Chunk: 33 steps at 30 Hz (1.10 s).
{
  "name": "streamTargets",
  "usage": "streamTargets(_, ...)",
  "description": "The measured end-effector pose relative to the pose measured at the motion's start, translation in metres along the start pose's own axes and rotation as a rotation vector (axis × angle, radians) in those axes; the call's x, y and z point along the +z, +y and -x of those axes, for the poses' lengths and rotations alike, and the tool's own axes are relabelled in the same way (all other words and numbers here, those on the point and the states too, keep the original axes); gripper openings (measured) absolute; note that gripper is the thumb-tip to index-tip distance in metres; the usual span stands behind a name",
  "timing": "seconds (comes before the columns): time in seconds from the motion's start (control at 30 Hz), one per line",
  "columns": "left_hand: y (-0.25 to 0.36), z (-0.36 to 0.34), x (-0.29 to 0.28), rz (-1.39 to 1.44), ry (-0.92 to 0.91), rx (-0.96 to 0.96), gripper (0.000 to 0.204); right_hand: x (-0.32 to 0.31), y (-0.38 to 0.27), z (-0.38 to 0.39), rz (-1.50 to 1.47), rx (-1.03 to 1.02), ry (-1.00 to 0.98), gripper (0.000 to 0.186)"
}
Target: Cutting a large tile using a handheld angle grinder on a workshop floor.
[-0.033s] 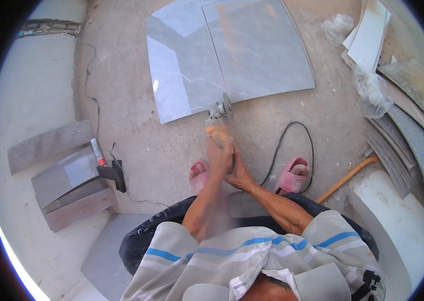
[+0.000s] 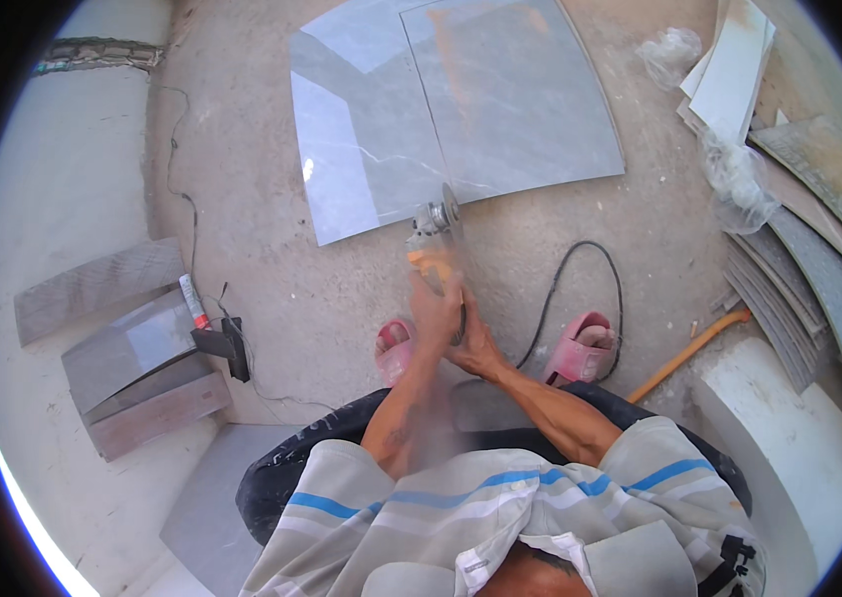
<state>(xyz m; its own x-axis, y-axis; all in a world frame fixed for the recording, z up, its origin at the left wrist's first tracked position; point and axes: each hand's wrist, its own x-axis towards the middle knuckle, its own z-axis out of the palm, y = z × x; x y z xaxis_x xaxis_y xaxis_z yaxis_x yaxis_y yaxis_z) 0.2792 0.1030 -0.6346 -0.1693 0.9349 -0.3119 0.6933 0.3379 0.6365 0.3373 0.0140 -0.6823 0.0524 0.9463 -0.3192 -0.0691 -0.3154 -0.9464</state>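
Note:
An angle grinder (image 2: pixel 431 249) with a yellow-orange body and metal head is in both my hands. My left hand (image 2: pixel 433 310) is closed around its body, and my right hand (image 2: pixel 475 343) grips the rear end, nearer to me. The grinder's disc (image 2: pixel 451 202) stands on edge at the near edge of a large glossy grey tile (image 2: pixel 530 119) on the floor. From that edge a thin dark line runs away across the tile toward its far side. Dust blurs the air between the grinder and my lap. Where the disc meets the tile is partly hidden by the grinder's head.
A black cord (image 2: pixel 565 264) loops beside my right foot in a pink sandal (image 2: pixel 583 350). An orange handle (image 2: pixel 689 355) lies at the right, near stacked tile pieces (image 2: pixel 774 298) and crumpled plastic (image 2: pixel 736 184). On the left are tile offcuts (image 2: pixel 132 343) and a white tube (image 2: pixel 194 300).

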Motion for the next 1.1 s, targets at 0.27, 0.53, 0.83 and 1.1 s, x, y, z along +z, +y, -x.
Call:
streamTargets(0.27, -0.005, 0.005, 0.001, -0.020, -0.035, -0.030, 0.060, -0.001, -0.001, 0.006, -0.036, 0.032, -0.013, 0.115)
streamTargets(0.53, -0.002, 0.010, -0.002, -0.039, -0.072, -0.095, 0.063, -0.001, 0.002, 0.008, -0.082, 0.033, -0.043, 0.115)
streamTargets(0.83, -0.006, 0.007, 0.000, -0.032, -0.062, -0.046, 0.066, 0.001, 0.004, 0.007, -0.057, 0.008, -0.015, 0.116)
streamTargets(1.1, 0.001, 0.002, 0.001, -0.021, -0.074, -0.101, 0.064, -0.005, -0.006, 0.004, -0.055, 0.120, -0.052, 0.115)
